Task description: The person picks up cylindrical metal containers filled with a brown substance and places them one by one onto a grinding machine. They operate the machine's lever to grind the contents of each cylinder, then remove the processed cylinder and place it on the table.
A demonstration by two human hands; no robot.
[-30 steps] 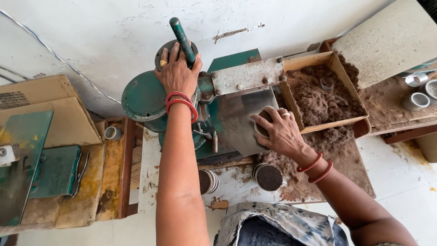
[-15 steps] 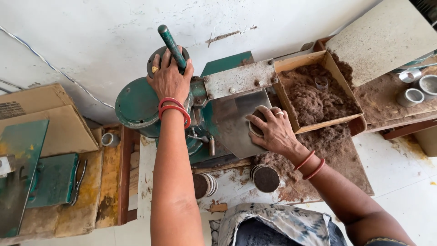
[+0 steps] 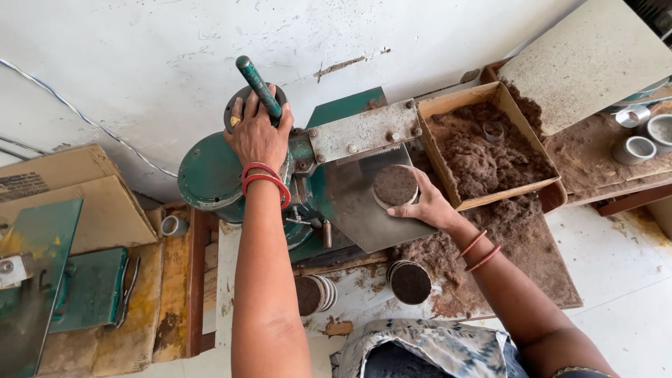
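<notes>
My left hand (image 3: 257, 133) grips the green lever handle (image 3: 257, 85) on top of a green press machine (image 3: 210, 173). My right hand (image 3: 428, 204) rests on the machine's steel plate (image 3: 357, 210) and cups the edge of a round ring mould packed with brown powder (image 3: 395, 185) under the metal head (image 3: 360, 131). Red bangles are on both wrists.
A cardboard tray of brown powder (image 3: 486, 150) lies right of the press, with loose powder (image 3: 504, 238) below it. Filled ring moulds (image 3: 410, 281) and stacked moulds (image 3: 313, 294) sit near my lap. Empty metal rings (image 3: 635, 148) are far right; cardboard boxes (image 3: 63, 203) and a green device (image 3: 84, 290) left.
My right hand has drawn back from covering the mould, so the filled ring now shows on the plate. My left hand stays on the lever. The view has shifted slightly.
</notes>
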